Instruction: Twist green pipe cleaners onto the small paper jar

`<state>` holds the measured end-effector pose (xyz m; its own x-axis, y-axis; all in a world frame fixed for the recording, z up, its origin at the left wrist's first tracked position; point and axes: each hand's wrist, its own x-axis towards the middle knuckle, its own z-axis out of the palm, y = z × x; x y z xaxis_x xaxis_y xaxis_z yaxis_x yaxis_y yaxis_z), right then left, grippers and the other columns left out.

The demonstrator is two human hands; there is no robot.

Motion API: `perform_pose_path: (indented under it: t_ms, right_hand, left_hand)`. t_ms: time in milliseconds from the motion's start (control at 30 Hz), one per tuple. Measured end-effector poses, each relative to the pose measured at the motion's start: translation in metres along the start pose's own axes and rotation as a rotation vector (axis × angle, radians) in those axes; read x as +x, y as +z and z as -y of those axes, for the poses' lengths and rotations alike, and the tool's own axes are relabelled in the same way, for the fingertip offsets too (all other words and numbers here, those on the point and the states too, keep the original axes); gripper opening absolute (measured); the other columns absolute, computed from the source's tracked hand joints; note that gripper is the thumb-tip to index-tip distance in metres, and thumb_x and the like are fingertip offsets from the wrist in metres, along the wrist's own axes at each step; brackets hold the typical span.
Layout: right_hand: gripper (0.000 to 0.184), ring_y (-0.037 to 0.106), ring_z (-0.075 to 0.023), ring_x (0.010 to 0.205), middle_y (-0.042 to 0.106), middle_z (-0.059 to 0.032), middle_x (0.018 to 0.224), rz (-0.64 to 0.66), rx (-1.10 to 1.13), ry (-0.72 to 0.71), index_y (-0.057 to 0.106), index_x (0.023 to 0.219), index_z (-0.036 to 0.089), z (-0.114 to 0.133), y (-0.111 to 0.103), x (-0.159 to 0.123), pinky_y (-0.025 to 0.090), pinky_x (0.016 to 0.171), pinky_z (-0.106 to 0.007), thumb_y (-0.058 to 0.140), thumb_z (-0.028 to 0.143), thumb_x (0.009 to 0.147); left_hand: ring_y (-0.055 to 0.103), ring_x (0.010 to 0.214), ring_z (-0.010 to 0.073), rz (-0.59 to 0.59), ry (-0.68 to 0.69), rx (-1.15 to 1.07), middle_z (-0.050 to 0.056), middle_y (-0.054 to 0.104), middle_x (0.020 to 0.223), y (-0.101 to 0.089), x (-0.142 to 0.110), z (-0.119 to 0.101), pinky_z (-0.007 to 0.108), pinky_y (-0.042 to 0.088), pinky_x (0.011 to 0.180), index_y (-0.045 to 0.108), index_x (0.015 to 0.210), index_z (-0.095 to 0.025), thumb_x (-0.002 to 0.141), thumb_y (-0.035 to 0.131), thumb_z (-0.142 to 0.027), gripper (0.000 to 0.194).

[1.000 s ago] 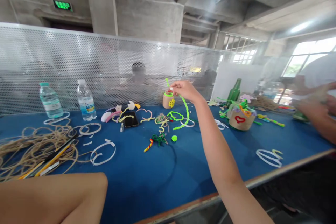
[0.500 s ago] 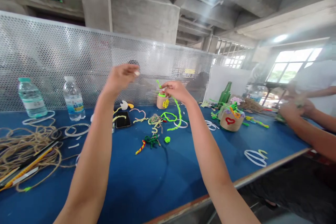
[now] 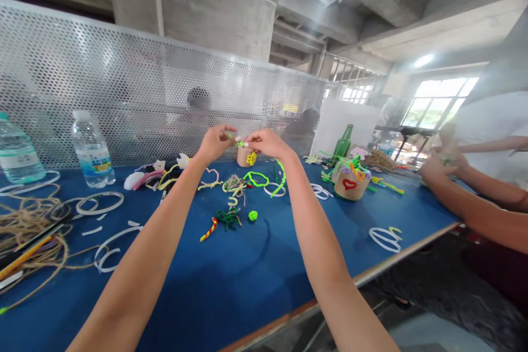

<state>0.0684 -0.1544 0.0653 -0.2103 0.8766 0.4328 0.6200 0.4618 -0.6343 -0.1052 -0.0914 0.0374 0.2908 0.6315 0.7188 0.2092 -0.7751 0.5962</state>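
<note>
Both bare arms reach forward from the bottom of the view, elbows low and well apart, forearms angling inward and upward so that the left hand (image 3: 214,143) and the right hand (image 3: 268,143) meet in the air above the far side of the blue desk (image 3: 231,291). The wrists are bent slightly and the backs of the hands face up and outward. The fingers (image 3: 252,142) of each hand are closed in a small pinch, and both grip a short pipe cleaner (image 3: 238,143), green with a pale stretch, held between the two hands; it is too small to make out more of its shape. Just below it in the view stands a small twine-wrapped cup (image 3: 243,157) bearing a yellow pipe-cleaner flower (image 3: 251,158). Lying on the desk near the hands are a lime-green pipe-cleaner loop (image 3: 256,179), a tangle of beige pipe cleaner (image 3: 233,185) and a green pompom (image 3: 253,215). Farther left lie loose jute twine (image 3: 25,225) and a plastic water bottle (image 3: 91,148). To the right stand a jar with a red heart (image 3: 350,184) and a green glass bottle (image 3: 343,142). A co-worker's blurred hands (image 3: 439,165) work at the right edge of the desk.
</note>
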Motion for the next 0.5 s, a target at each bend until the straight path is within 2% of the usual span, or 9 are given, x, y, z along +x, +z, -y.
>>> perform_pose_path:
  t_ms: [133, 267, 333, 500]
  right_hand:
    - [0.016, 0.046, -0.0063, 0.051, 0.058, 0.0000, 0.057, 0.028, -0.190, -0.029, 0.062, 0.063, 0.012, -0.002, -0.001, 0.001, 0.035, 0.052, -0.022, 0.057, 0.012, 0.079]
    - [0.019, 0.040, -0.0056, 0.046, 0.055, 0.0012, 0.054, 0.189, -0.278, 0.024, 0.063, 0.063, 0.013, -0.010, -0.017, -0.006, 0.031, 0.050, -0.023, 0.057, 0.018, 0.080]
    - [0.017, 0.041, -0.0062, 0.047, 0.057, 0.0006, 0.057, 0.243, -0.261, 0.071, 0.066, 0.067, 0.014, -0.022, -0.032, -0.011, 0.031, 0.051, -0.023, 0.058, 0.021, 0.079]
    - [0.014, 0.045, -0.0086, 0.051, 0.059, -0.0002, 0.058, 0.215, -0.121, 0.192, 0.074, 0.074, 0.017, -0.073, -0.064, -0.025, 0.035, 0.052, -0.023, 0.064, 0.026, 0.071]
  left_hand:
    - [0.049, 0.054, 0.0091, 0.155, 0.053, 0.115, -0.001, 0.056, 0.057, -0.001, -0.002, 0.003, 0.021, 0.038, 0.056, 0.070, 0.086, -0.013, 0.068, 0.068, -0.020, 0.020]
    - [0.053, 0.060, 0.0113, 0.207, 0.140, 0.339, 0.000, 0.063, 0.062, -0.002, -0.005, 0.006, 0.023, 0.040, 0.061, 0.074, 0.084, -0.018, 0.070, 0.061, -0.016, 0.019]
    - [0.056, 0.064, 0.0130, 0.208, 0.150, 0.421, 0.002, 0.068, 0.068, -0.004, -0.006, 0.010, 0.024, 0.041, 0.063, 0.074, 0.084, -0.019, 0.070, 0.058, -0.015, 0.022]
    - [0.063, 0.073, 0.0168, 0.180, 0.091, 0.512, 0.004, 0.072, 0.075, -0.014, -0.005, 0.024, 0.026, 0.046, 0.070, 0.075, 0.081, -0.019, 0.072, 0.059, -0.022, 0.019]
